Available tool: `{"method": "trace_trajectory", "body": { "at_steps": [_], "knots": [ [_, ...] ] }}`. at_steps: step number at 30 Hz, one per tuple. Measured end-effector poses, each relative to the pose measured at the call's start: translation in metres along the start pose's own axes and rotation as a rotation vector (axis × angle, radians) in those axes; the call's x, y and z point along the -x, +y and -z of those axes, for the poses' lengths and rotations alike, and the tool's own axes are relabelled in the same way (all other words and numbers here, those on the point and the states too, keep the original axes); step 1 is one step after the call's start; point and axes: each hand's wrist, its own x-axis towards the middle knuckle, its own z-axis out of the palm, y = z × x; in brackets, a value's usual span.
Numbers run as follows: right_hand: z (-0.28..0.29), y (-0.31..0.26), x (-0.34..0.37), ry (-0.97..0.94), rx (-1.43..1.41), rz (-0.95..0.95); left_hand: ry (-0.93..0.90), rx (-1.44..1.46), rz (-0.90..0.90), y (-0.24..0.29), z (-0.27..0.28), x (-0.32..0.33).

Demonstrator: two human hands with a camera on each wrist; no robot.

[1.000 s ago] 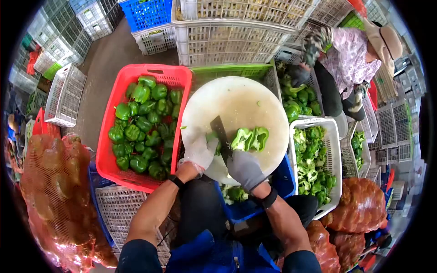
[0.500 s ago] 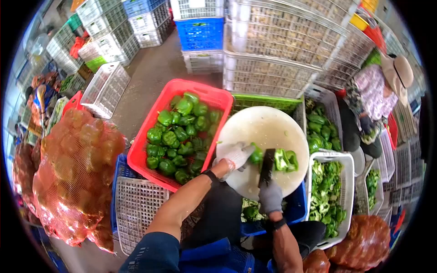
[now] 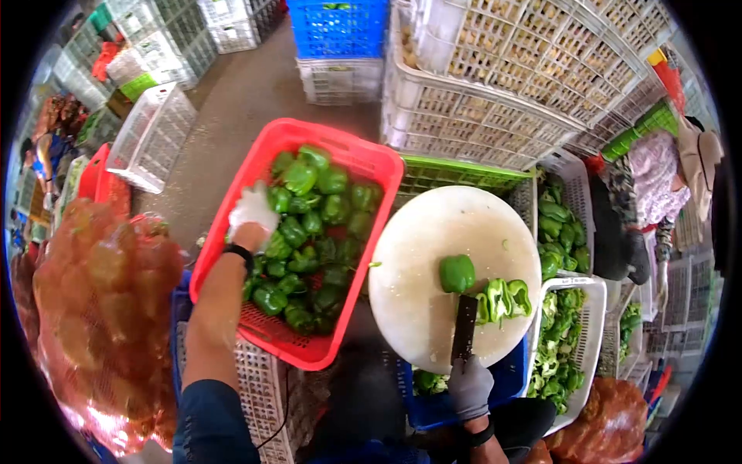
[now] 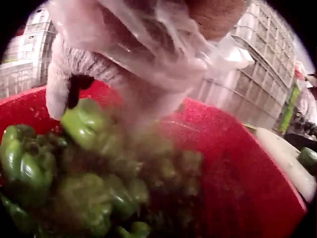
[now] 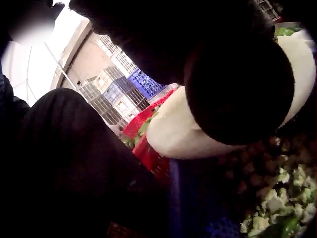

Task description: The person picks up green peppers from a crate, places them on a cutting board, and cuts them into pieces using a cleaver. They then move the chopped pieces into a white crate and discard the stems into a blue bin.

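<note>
In the head view, the white-gloved left hand point(image 3: 251, 207) is reaching into the slotted red plastic crate point(image 3: 297, 353), among whole glossy green bell peppers point(image 3: 300, 178). The left wrist view is adding what the head view is hiding: the fingers are bending downward, partly spread, over one pepper, and clear plastic film point(image 4: 143, 37) is wrapping the wrist; whether they are gripping the pepper I cannot tell. The grey-gloved right hand point(image 3: 470, 387) is closing round the handle of a dark, broad-bladed knife point(image 3: 464, 329), which is lying over the round white cutting board point(image 3: 413, 240). There, a whole green pepper point(image 3: 457, 274) is sitting near cut pepper pieces point(image 3: 504, 300). The right wrist view is leaving the knife in darkness, but showing pale green chopped scraps point(image 5: 277, 206) below the board.
</note>
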Motion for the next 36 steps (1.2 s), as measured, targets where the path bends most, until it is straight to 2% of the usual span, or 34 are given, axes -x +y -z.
{"method": "trace_trajectory", "body": {
  "at_steps": [5,7,10,12,14,16,18,21,22,23,24,25,27,30,33,36],
  "knots": [
    [0.003,-0.009,0.001,-0.041,0.064,-0.026,0.008,0.034,0.017,-0.020,-0.044,-0.051],
    [0.001,-0.008,0.001,-0.017,0.054,-0.014,-0.004,0.013,0.036,-0.017,-0.043,-0.049],
    [0.002,-0.011,0.005,0.036,-0.003,0.029,0.050,0.253,-0.046,-0.009,-0.029,-0.024],
    [0.001,-0.011,0.003,0.084,-0.003,0.050,0.141,0.380,-0.201,0.005,-0.020,0.018],
    [-0.004,-0.005,0.005,0.110,0.050,0.056,0.083,0.579,-0.386,0.038,0.003,0.080],
    [-0.004,0.003,0.004,0.127,-0.001,0.063,-0.043,0.646,-0.548,0.083,0.028,0.141],
    [-0.005,0.012,0.007,0.158,-0.040,0.074,-0.258,0.687,-0.676,0.119,0.018,0.172],
    [0.017,0.000,0.015,0.209,-0.174,0.027,-0.324,0.665,-0.653,0.157,-0.021,0.209],
    [0.028,-0.007,0.017,0.215,-0.231,0.000,-0.322,0.594,-0.744,0.166,-0.034,0.210],
    [0.041,-0.014,0.017,0.165,-0.267,0.029,-0.197,0.487,-0.880,0.172,-0.055,0.211],
    [0.041,-0.018,0.015,0.229,-0.255,0.108,-0.165,0.458,-0.916,0.175,-0.058,0.215],
    [0.045,-0.025,0.011,0.196,-0.269,0.131,-0.130,0.428,-0.950,0.179,-0.055,0.220],
    [0.049,-0.038,0.003,0.139,-0.283,0.174,-0.260,0.521,-0.818,0.180,-0.045,0.230],
    [0.041,-0.049,-0.012,0.070,-0.246,0.199,-0.206,0.537,-0.776,0.179,-0.054,0.231],
    [0.034,-0.052,-0.024,-0.029,-0.195,0.173,-0.279,0.495,-0.792,0.178,-0.049,0.231],
    [0.035,-0.058,-0.037,-0.144,-0.176,0.153,-0.201,0.551,-0.798,0.176,-0.064,0.235]
  ]
}}
